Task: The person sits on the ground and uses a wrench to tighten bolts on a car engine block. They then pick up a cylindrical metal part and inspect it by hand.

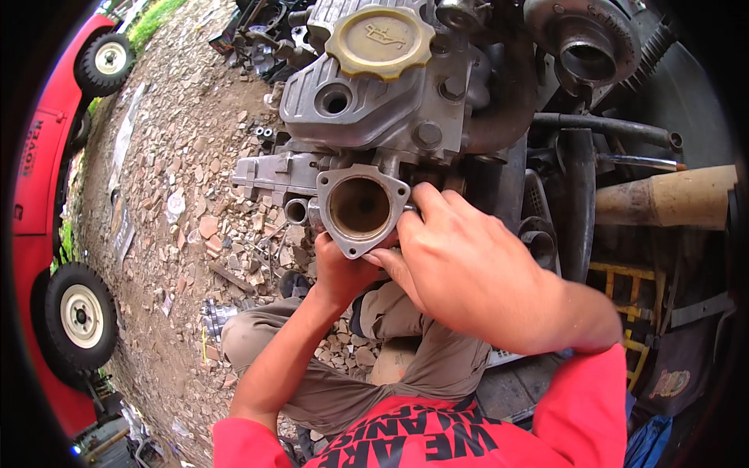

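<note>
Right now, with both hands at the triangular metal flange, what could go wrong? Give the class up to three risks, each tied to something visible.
1. Grit might drop into the triangular metal flange, whose round bore is uncovered.
2. The left hand reaches behind the flange, fingertips hidden, so a slip could scrape it; the right hand grips close to the edge too.
3. Anything small dropped could get lost among the stones.

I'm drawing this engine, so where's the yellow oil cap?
In the head view, the yellow oil filler cap sits top centre, on the grey valve cover, left of the turbocharger.
</note>
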`<state>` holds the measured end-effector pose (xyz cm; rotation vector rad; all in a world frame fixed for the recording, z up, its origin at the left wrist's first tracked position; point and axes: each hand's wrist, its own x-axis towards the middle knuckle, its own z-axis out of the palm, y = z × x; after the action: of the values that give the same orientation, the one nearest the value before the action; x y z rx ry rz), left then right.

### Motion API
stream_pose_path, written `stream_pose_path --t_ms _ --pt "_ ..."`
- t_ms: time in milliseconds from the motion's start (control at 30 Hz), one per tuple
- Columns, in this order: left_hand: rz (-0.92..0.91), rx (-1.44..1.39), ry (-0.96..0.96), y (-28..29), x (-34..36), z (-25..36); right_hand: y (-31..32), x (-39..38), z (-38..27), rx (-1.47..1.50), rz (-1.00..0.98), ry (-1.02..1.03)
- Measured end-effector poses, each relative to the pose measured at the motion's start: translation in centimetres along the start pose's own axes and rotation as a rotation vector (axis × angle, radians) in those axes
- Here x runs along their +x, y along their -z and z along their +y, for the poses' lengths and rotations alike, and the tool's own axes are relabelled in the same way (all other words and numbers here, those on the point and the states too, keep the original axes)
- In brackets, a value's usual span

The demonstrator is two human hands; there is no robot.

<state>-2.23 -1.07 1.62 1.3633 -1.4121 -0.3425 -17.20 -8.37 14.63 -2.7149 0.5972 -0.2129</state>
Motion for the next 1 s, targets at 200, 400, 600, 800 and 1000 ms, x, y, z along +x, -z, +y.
stream_pose_path --t_ms 200,400,600,800,1000 --pt "-0.039 -0.107 0.335 0.3 -2.0 -1.8 -2.7 -1.0 1.5 1.019 0.253 0.161" --pt "0.006 -0.063 0.380 0.7 -2.6 -0.9 -6.0 -1.5 2.3 1.187 0.502 0.417" --pt "0.040 0.018 0.309 0.1 -2.2 0.0 -7.2 -1.5 2.8 1.256 0.651 0.494" --pt "0.016 0.194 0.171 -0.2 -1.9 0.7 -8.3 -2.8 3.3 1.440 0.691 0.460" --pt "0.043 0.223 0.122 -0.6 -1.6 1.3 -8.7 -2.6 3.2 1.454 0.673 0.482"
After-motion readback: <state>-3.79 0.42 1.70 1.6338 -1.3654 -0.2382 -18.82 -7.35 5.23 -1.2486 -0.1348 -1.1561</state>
